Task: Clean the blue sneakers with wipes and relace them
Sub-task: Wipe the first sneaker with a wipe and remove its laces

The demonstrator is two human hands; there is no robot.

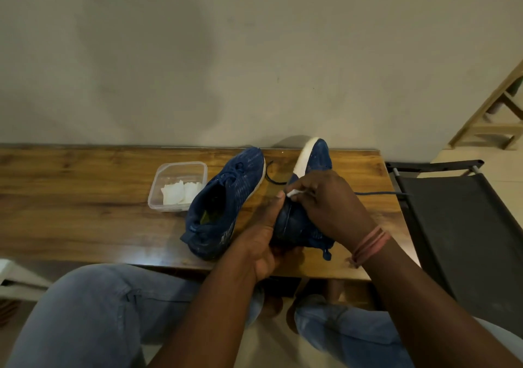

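One blue sneaker (223, 200) with a white sole lies on the wooden table (85, 198), toe pointing away. A second blue sneaker (314, 161) is lifted and turned on its side, white sole facing left. My left hand (263, 243) grips its heel from below. My right hand (325, 203) reaches over the shoe and pinches a white wipe (293, 193) against the sole's edge. A dark blue lace (379, 193) trails to the right from under my right hand.
A clear plastic container (158, 186) holding white wipes stands left of the sneakers. A black folding chair (464, 226) stands beside the table's right end. A wall rises behind the table. A wooden frame (492, 113) stands at the far right. My knees are below the front edge.
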